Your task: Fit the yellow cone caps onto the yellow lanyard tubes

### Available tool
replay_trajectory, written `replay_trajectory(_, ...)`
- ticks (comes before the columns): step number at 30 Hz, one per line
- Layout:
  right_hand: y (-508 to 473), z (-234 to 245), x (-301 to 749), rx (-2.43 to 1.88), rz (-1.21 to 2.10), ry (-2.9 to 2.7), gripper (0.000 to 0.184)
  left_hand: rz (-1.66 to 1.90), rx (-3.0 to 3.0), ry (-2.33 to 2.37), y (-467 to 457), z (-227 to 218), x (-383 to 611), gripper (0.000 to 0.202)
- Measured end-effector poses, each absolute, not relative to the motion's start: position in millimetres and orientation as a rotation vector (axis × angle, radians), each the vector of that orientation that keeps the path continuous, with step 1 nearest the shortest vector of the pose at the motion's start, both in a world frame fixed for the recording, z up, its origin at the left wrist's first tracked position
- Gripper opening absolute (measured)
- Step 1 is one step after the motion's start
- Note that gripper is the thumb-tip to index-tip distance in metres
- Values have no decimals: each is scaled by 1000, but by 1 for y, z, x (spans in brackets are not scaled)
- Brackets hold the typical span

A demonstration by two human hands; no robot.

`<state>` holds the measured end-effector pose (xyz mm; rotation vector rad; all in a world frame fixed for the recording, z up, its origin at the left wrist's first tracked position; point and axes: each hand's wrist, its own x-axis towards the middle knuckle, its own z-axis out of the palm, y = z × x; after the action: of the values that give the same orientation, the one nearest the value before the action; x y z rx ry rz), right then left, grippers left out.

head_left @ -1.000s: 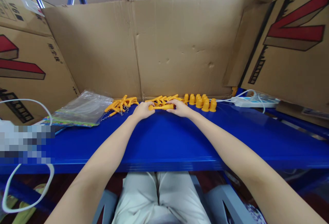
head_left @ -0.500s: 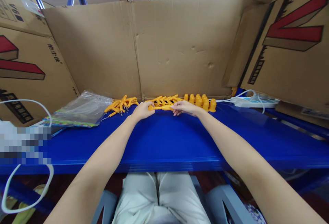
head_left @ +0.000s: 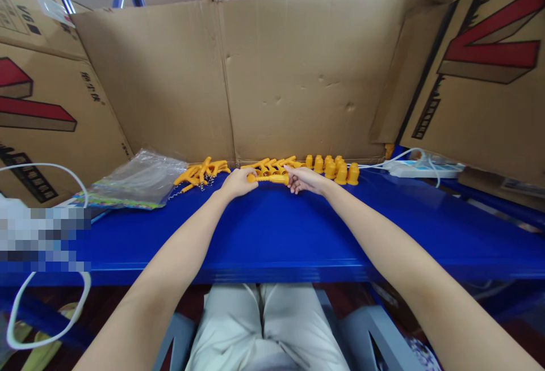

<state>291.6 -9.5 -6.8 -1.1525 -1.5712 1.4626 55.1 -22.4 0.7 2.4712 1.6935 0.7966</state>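
Observation:
Between my two hands, just above the blue table, lies a yellow-orange plastic rod-shaped piece [head_left: 272,178] with a round knob at its left end, a ribbed middle and a thicker right end. My left hand [head_left: 239,182] pinches the knob end. The fingers of my right hand [head_left: 305,180] are closed at the thick end, and its fingertips are partly hidden. Behind the rod a row of slanted yellow-orange pieces [head_left: 268,163] rests near the cardboard. Right of my right hand stand several yellow-orange bell-shaped caps [head_left: 341,173].
Left of my left hand is a heap of branched orange pieces with small chains [head_left: 200,173]. Clear plastic bags [head_left: 142,181] lie farther left on the blue table [head_left: 281,235]. Cardboard [head_left: 306,76] walls the back. A white power strip [head_left: 421,169] with cables is at the right.
My right hand has shifted slightly right, and more of the piece's thick right end shows. My left hand stays on the knob end.

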Motion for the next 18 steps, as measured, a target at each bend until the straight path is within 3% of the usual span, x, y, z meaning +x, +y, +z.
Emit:
replay_trajectory(3,-11,-6,293,-1052,1493,-1548,23,828,2416,1726,-22,0,52,30)
replay_trajectory(7,-11,-8,294,-986,1481,-1518,35,872,2383,1738,-23,1,52,28)
replay_trajectory(13,-8,-12,296,-1026,1378,-1522,21,863,2407,1725,-24,1,54,30)
replay_trajectory(18,-7,-14,295,-980,1421,-1499,22,840,2404,1704,-22,1,52,29)
